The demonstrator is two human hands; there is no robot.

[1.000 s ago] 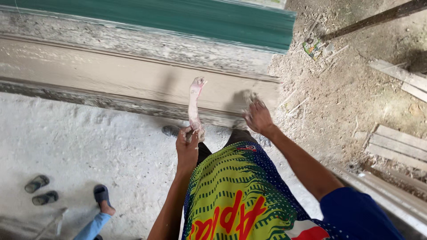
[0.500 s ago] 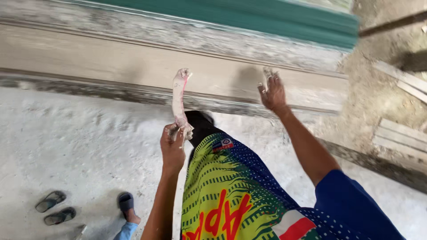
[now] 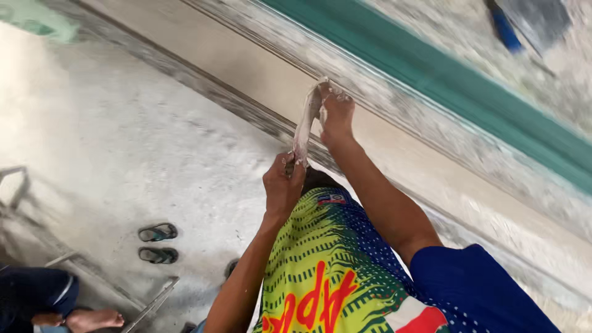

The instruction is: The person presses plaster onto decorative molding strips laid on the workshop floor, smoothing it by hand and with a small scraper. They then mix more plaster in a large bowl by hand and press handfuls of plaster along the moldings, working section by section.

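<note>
I look down past my bright green and yellow patterned wrap skirt (image 3: 320,259) at a long pale plaster-coated moulding beam (image 3: 259,74) that runs slantwise across the view, with a teal-green painted strip (image 3: 431,80) along its far side. My left hand (image 3: 282,185) is closed in a fist around the lower end of a limp, whitish, plaster-stained rag (image 3: 303,126); the fingers are wrapped tight, so that end is held fast. My right hand (image 3: 336,114) meets the upper end of the rag at the beam's face, fingers (image 3: 339,98) fairly close together and bent; I cannot tell whether they pinch the cloth or only press it against the surface, as the frame is blurred there.

As for progress, I judge the wiping or smoothing to be under way: the flat middle band of the beam looks even and clean near my hands, while its edges remain rough and speckled grey, so much seems left.

On the dusty grey concrete floor (image 3: 123,148) lies a pair of dark sandals (image 3: 158,243), well apart from me, and another person's bare foot (image 3: 92,319) shows at the lower left corner.
</note>
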